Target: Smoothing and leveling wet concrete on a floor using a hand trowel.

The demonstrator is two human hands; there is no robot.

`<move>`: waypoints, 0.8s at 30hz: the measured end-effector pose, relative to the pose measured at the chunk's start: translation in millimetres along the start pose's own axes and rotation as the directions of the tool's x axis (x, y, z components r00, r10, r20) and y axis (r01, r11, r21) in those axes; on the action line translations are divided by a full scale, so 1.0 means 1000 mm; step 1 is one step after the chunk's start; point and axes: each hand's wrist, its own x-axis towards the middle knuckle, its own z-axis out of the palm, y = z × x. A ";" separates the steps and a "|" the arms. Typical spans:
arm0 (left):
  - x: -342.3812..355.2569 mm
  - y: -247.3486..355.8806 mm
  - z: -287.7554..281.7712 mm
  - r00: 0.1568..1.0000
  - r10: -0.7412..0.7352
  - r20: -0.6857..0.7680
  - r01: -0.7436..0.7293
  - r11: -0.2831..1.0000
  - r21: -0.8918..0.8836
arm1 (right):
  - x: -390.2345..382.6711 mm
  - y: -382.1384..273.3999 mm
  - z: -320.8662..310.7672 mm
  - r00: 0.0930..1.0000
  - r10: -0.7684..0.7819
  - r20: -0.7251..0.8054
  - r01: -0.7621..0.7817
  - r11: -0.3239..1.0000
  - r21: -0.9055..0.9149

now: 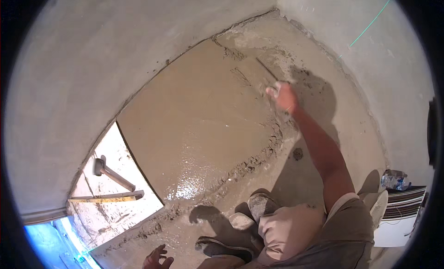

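My right hand (285, 98) is closed round the handle of a trowel (267, 68), whose thin blade shows nearly edge-on over the far right side of the wet mortar bed (199, 107). The mortar is smooth and grey-brown, with a shiny patch near its front. Crumbly ridges (252, 164) of mortar run along its right and near edges. Low at the front edge of the view, my left hand (157, 259) has its fingers apart and holds nothing; part of it is cut off. My bent knee (291, 229) and shoes (224, 249) are beside the bed.
A large pale tile (108, 213) adjoins the bed at left, carrying a mallet (113, 174) and a yellow-edged strip (106, 199). Walls (92, 51) meet at the far corner; a green line (370, 24) crosses the right one. Plastic bottles (395, 181) and striped boards (402, 202) stand at right.
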 end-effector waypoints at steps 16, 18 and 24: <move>0.051 0.028 -0.023 0.986 0.134 0.098 -0.125 0.988 -0.086 | -0.099 -0.038 0.019 0.847 -0.326 0.420 0.366 0.930 -0.017; 0.045 0.024 -0.021 0.989 0.113 0.094 -0.104 0.990 -0.093 | -0.099 -0.039 0.016 0.859 -0.309 0.409 0.362 0.930 -0.058; 0.036 -0.011 -0.009 0.994 0.047 0.100 -0.052 0.998 0.044 | -0.018 -0.010 0.011 0.987 -0.108 0.117 0.120 0.987 -0.105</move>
